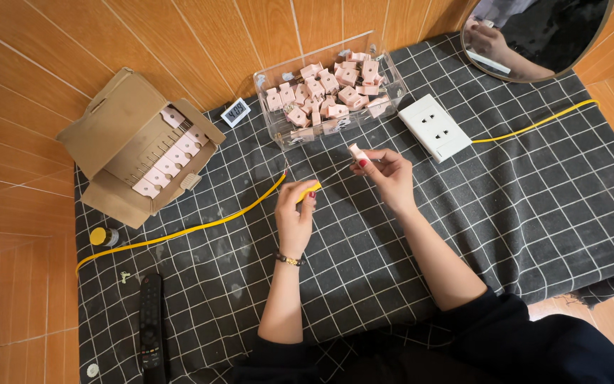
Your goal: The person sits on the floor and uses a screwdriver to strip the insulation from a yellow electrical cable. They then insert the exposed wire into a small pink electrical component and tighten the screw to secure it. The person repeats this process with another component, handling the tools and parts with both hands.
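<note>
Nearest, the left hand pinches a yellow-handled screwdriver, its thin shaft aimed at the small pink plug that the right hand grips by its sides; light, rigid, likely slippery plastic. Beyond sits a clear box of similar plugs.

A black remote control lies on the grid-patterned dark cloth near me. A small yellow-capped bottle sits by an open cardboard box. A small digital clock, a white power strip and a round mirror lie farther away.
</note>
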